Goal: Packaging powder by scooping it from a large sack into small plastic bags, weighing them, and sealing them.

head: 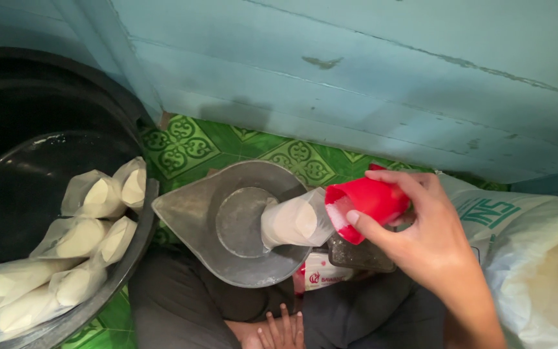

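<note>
- Gripping a red plastic cup (371, 201), the right hand (421, 239) closes around it and tilts its mouth toward a clear bag (292, 223).
- White grains partly fill the bag, which lies in the metal scale pan (188, 213).
- Left hand: not in view.
- Filled bags (85, 236) lie stacked in the black basin (27, 168) at left.
- An open white sack (537, 258) sits at right.

Bare forearm, no sleeve; trousers seemingly dark grey.
</note>
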